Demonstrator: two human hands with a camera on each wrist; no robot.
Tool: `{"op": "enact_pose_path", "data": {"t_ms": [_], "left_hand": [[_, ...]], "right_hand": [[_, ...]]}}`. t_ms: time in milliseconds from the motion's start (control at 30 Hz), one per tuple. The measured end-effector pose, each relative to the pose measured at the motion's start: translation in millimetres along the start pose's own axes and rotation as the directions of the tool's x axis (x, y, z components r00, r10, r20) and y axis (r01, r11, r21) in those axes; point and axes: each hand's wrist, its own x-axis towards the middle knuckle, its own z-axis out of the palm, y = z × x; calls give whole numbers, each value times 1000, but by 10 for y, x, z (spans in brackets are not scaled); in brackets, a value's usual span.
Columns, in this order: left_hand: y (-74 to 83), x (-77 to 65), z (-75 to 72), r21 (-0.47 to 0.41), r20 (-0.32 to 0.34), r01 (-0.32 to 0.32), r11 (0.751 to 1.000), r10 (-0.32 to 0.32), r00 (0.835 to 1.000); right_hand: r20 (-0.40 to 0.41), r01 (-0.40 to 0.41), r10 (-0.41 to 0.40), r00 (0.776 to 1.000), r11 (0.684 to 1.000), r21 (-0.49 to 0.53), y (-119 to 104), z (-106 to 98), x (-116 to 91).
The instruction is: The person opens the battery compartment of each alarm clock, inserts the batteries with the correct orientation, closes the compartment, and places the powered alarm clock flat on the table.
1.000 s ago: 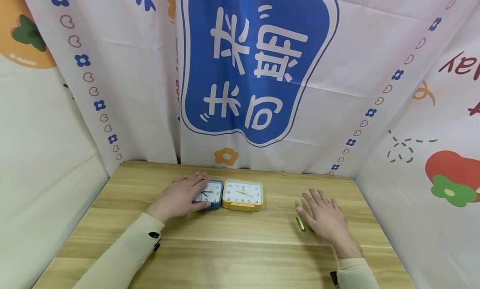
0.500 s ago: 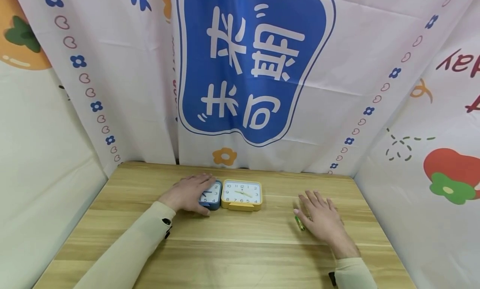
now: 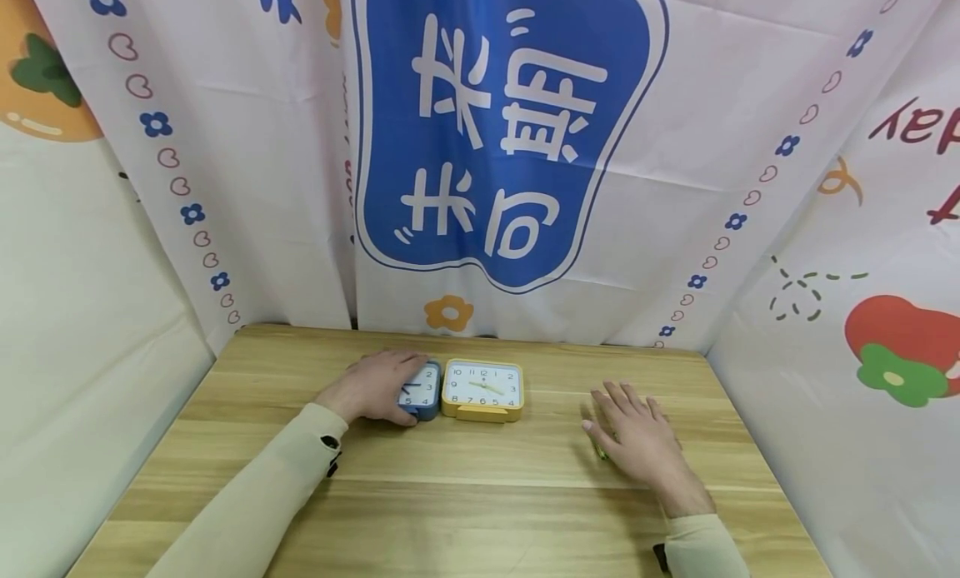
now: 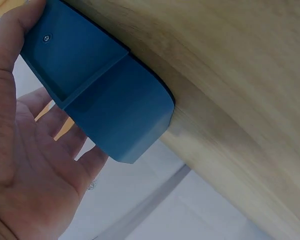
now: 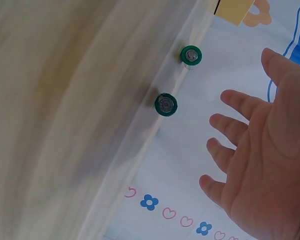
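My left hand (image 3: 372,386) grips the blue alarm clock (image 3: 427,386), fingers over its top and thumb at its lower front edge, covering the left part of its dial. In the left wrist view the clock's blue casing (image 4: 125,110) sits between the thumb and the fingers (image 4: 55,120). Right beside it stands a yellow alarm clock (image 3: 483,388). My right hand (image 3: 637,435) hovers palm down with spread fingers over two green batteries. One battery (image 3: 599,450) peeks out by the thumb in the head view; the right wrist view shows both, a nearer battery (image 5: 166,104) and a farther battery (image 5: 191,55).
The wooden table (image 3: 465,511) carries both clocks near its back edge. A white printed curtain (image 3: 300,186) hangs right behind it, with further white cloth (image 3: 795,411) along the sides.
My left hand has moved right and closed round the blue clock, and a slim gap now shows between the clocks. My right hand has shifted slightly left, covering more of the batteries.
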Motion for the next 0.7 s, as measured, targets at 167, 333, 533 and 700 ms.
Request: {"op": "enact_pose_path", "data": {"t_ms": [167,333,533,700], "left_hand": [[-28,-35,6,5,-12,2,1000,-2,1000],[-38,-77,-3,3,-22,10,1000,-10,1000],[-35,-130,3,-4,-27,19,1000,-19,999],[-11,-181,6,-2,-17,18,1000,-18,1000]], "right_hand": [[5,6,-6,1000,1000,5,-25,-3,8],[5,12,-12,1000,1000,5,-49,-3,19],[4,17,-17,1000,1000,5,-72,6,30],[7,18,-18,1000,1000,4,-82,21,25]]}}
